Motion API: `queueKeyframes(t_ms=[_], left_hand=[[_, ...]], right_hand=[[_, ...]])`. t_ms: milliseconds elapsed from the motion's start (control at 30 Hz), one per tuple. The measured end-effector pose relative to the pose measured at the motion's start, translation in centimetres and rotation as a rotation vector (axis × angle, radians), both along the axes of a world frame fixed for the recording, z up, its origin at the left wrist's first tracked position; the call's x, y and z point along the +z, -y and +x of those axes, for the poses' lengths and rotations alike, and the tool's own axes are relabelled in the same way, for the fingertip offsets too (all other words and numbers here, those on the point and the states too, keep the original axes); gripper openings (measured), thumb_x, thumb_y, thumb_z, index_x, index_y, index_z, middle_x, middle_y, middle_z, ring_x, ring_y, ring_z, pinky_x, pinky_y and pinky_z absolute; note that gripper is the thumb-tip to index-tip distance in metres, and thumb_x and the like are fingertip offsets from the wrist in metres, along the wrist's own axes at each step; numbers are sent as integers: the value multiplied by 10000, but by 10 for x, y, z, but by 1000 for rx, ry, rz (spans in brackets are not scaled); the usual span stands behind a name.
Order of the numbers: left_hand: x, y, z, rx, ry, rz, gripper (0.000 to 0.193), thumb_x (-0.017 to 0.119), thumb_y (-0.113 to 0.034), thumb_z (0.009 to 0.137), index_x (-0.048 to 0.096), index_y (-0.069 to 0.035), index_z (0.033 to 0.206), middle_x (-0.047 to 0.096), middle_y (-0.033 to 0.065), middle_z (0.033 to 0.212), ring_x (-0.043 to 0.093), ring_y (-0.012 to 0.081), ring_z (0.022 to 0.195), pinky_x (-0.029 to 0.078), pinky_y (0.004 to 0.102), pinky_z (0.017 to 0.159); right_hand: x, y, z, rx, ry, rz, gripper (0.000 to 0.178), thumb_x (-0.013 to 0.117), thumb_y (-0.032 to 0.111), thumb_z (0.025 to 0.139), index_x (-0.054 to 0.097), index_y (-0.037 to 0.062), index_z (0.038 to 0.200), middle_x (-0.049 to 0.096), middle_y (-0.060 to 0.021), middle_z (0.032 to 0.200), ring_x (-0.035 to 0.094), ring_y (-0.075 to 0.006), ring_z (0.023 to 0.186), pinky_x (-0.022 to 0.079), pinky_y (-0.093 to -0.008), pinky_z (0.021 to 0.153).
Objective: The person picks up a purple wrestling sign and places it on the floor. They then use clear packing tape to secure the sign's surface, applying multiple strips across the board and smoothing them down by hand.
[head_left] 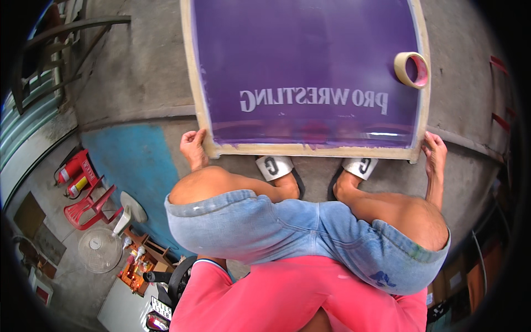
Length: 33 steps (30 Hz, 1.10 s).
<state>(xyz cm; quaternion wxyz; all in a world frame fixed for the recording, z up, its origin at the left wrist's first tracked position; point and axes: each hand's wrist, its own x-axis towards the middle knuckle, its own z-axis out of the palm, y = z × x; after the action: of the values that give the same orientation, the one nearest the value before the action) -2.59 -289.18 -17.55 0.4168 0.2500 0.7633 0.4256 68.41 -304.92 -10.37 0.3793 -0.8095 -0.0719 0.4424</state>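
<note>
A large screen printing frame [315,149] with a purple coated mesh [310,50] lies in front of me, its near edge above my sandalled feet. Pale mirrored lettering [315,98] shows across the mesh near that edge. At the frame's near left corner, the fingers of my left hand [193,148] are closed on the edge. My right hand [435,148] pinches the near right corner, its fingertips partly hidden by the frame. On the right side of the frame a roll of masking tape [400,67] rests on its edge, touched by neither hand.
My knees flank the near edge. Left lie a blue floor patch [130,157], a red plastic chair [83,214], fire extinguishers [71,170] and a fan [100,250]. Part of a motorbike [161,310] shows at lower left; a curved metal frame [77,25] stands at upper left.
</note>
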Motion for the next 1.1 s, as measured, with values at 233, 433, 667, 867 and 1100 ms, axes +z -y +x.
queueKeyframes(t_ms=[233, 433, 667, 867, 1100], left_hand=[[-7, 13, -23, 4, 31, 12, 240, 800, 26, 794, 597, -25, 910, 612, 32, 811, 589, 124, 729, 531, 253, 695], [-13, 10, -28, -41, 113, -41, 214, 751, -47, 877, 543, -25, 924, 616, 65, 836, 609, 159, 752, 551, 289, 701], [-9, 8, -25, -61, 107, -41, 217, 758, -52, 872, 556, -20, 944, 628, 71, 842, 613, 162, 756, 548, 279, 703], [-2, 13, -28, -126, -263, -70, 525, 855, -135, 779, 554, 4, 1187, 615, 85, 1018, 594, 183, 949, 502, 309, 851], [63, 12, 98, -843, -1025, 356, 1149, 898, -449, 620, 319, -12, 1512, 302, 219, 1556, 250, 378, 1460, 180, 497, 1198]], right_hand=[[-6, -17, -10, 3, 20, 32, 204, 798, 215, 819, 699, 72, 926, 678, 5, 839, 598, -85, 757, 455, -269, 672], [-4, -20, -15, -28, 89, 9, 185, 807, 185, 805, 686, 70, 886, 684, 13, 811, 598, -73, 723, 437, -243, 649], [-8, -15, -22, 20, 209, 69, 234, 815, 146, 805, 669, 13, 932, 672, -18, 806, 596, -71, 737, 459, -224, 628], [-25, -1, -10, 124, 361, 94, 636, 831, 144, 798, 487, -23, 1305, 653, -53, 955, 611, -101, 808, 528, -245, 720], [31, -23, -78, 842, 1195, 269, 689, 833, 259, 737, 538, 13, 1308, 568, -194, 1276, 499, -371, 1258, 373, -479, 1084]])
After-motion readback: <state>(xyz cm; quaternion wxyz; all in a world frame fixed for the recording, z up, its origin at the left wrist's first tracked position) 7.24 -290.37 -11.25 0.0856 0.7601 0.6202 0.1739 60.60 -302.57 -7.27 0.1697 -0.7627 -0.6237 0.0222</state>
